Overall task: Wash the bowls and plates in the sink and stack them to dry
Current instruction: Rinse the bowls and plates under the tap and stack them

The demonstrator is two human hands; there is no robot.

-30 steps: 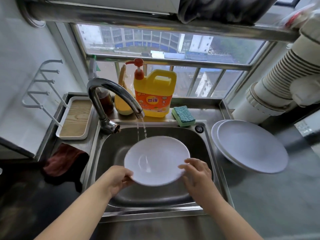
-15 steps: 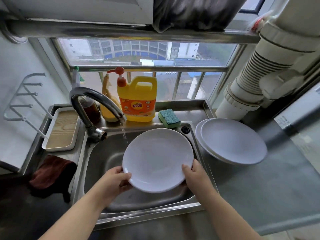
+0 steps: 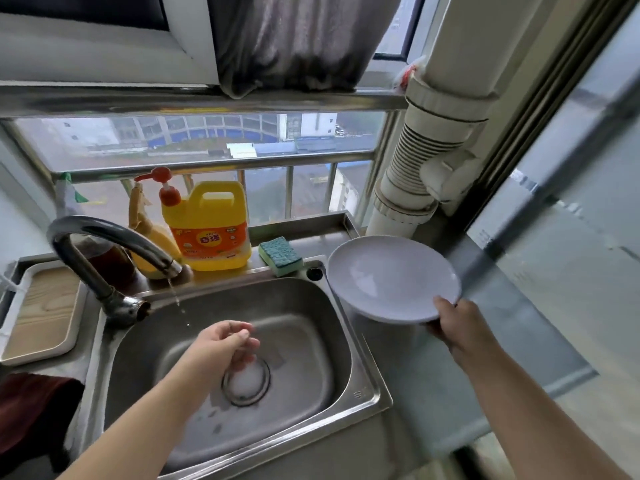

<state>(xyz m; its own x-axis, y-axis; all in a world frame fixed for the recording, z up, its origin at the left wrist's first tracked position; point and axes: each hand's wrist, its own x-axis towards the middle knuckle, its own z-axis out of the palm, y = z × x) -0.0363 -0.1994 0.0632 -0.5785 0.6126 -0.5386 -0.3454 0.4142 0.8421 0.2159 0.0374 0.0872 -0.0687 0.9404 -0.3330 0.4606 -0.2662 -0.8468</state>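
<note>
My right hand [image 3: 457, 327] grips the near rim of a white plate [image 3: 391, 277] and holds it over the grey counter just right of the steel sink [image 3: 367, 375]. The plates stacked there earlier are hidden beneath it. My left hand [image 3: 225, 344] hovers over the sink basin above the drain [image 3: 246, 382], fingers loosely curled and blurred, holding nothing. No dishes lie in the basin. A thin trickle of water falls from the faucet [image 3: 104, 244].
A yellow detergent bottle [image 3: 207, 230] and a green sponge [image 3: 280, 254] sit on the ledge behind the sink. A wood-lined tray [image 3: 41, 313] and a dark red cloth [image 3: 27, 410] are at the left. A white drain pipe [image 3: 426, 161] stands behind the counter at the right.
My left hand has let go of the plate and stays over the basin. My right hand has carried the plate right, out of the sink and over the counter stack.
</note>
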